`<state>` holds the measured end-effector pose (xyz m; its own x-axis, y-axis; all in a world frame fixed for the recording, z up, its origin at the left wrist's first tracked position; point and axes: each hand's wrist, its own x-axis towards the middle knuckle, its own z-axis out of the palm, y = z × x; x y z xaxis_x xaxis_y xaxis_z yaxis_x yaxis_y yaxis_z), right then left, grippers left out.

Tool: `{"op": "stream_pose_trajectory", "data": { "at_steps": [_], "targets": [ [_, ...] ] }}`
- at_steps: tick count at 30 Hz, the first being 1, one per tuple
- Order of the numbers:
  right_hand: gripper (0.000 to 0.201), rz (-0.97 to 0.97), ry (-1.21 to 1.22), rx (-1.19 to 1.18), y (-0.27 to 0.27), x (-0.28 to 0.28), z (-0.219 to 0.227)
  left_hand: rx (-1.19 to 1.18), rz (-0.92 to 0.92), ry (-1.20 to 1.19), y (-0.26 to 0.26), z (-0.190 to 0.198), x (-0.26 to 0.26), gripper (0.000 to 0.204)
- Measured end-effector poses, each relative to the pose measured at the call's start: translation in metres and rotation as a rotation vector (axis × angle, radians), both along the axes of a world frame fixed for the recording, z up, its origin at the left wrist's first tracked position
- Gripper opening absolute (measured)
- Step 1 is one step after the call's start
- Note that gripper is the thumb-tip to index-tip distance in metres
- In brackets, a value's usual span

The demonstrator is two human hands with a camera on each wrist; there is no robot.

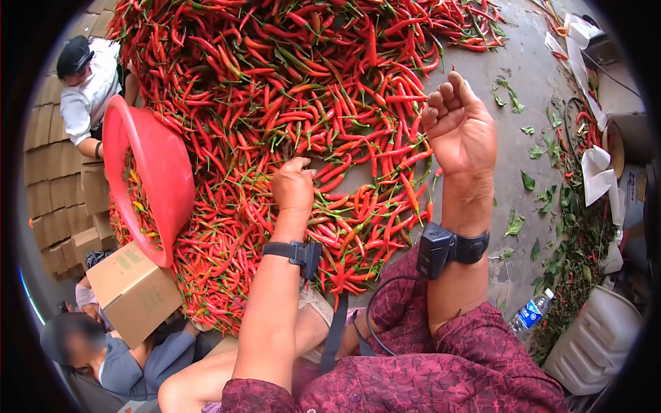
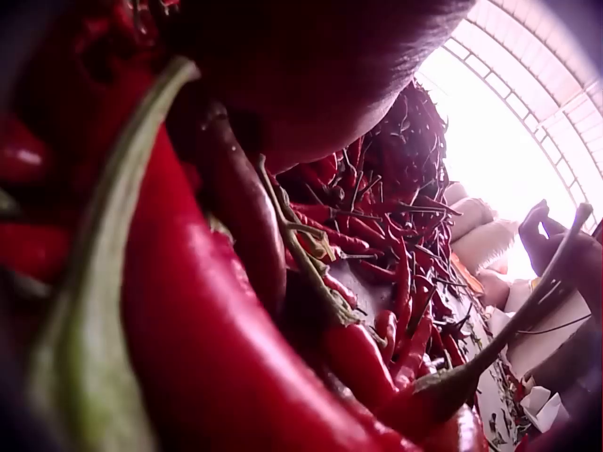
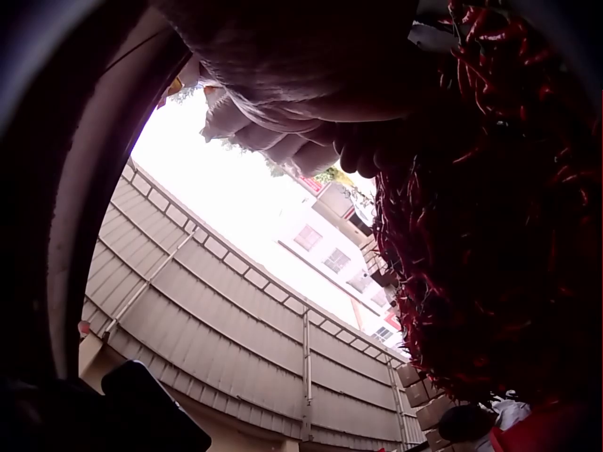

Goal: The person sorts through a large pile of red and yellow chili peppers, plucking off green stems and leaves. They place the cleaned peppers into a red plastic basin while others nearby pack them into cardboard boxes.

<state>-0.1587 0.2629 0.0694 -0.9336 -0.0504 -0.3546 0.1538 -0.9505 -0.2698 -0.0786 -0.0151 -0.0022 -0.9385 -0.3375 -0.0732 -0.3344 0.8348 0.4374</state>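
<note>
A large heap of red chili peppers [image 1: 275, 103] with green stems spreads in front of the person. Low over its near part is the left hand [image 1: 295, 187], back upward, its fingertips down among the peppers. Close chili peppers [image 2: 217, 311] fill much of the left wrist view below that hand's dark underside [image 2: 320, 94]; I cannot tell whether its fingers pinch one. Raised at the heap's right edge, the right hand [image 1: 463, 131] has its palm turned up and fingers loosely bent, with no pepper in it. In the right wrist view, its fingers [image 3: 356, 155] show dark against the bright background.
A red plastic basin [image 1: 155, 179] lies tilted on the heap's left side, near a person in white [image 1: 86, 96]. Another person [image 1: 131, 365] sits by a cardboard box [image 1: 134, 289]. On the right are scattered leaves [image 1: 551, 199], a water bottle [image 1: 531, 313] and a grey container [image 1: 595, 341].
</note>
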Motion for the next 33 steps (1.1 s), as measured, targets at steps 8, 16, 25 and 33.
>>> {"op": "stream_pose_trajectory", "data": {
  "at_steps": [8,16,25,33],
  "targets": [
    [0.017,-0.003,-0.013,0.049,-0.004,0.0,-0.004,0.028,-0.052,-0.037,0.001,0.002,-0.008,0.009],
    [0.016,-0.065,0.154,-0.043,0.016,-0.001,0.002,0.849,-0.295,0.196,0.162,0.057,-0.018,0.016],
    [0.021,-0.273,0.27,0.459,0.034,0.01,0.017,-0.438,-0.387,-0.079,0.06,0.032,0.004,0.08],
    [0.017,0.022,0.114,0.521,-0.04,-0.001,0.008,-0.326,-0.243,-0.124,-0.024,0.06,0.094,0.032]
  ]
}}
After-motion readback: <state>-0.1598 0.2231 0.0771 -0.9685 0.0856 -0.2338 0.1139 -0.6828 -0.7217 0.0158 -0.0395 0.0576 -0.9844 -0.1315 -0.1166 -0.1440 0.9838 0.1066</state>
